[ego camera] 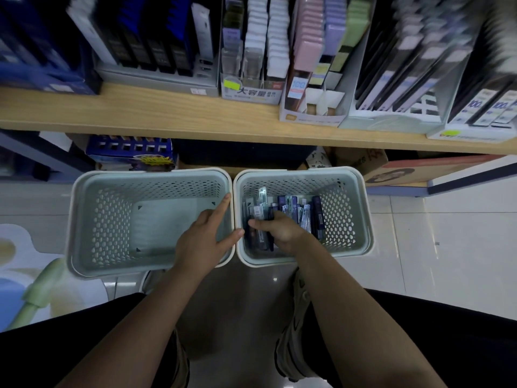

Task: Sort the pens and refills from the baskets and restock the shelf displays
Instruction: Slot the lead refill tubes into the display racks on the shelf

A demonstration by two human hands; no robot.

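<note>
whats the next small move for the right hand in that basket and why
Probably lift the right hand up out of the right basket with the packs its fingers already curl around, toward the shelf above. The left hand rests open at the left basket, which holds nothing visible.

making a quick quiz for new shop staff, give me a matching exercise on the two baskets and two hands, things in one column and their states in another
Things:
1. left basket
2. right basket
3. left hand
4. right hand

States:
A. grips dark packs
B. fingers straight, on the rim between the baskets
C. holds packs of pens and refills
D. nothing inside

Pairs: 1-D, 2-C, 3-B, 4-A
</note>
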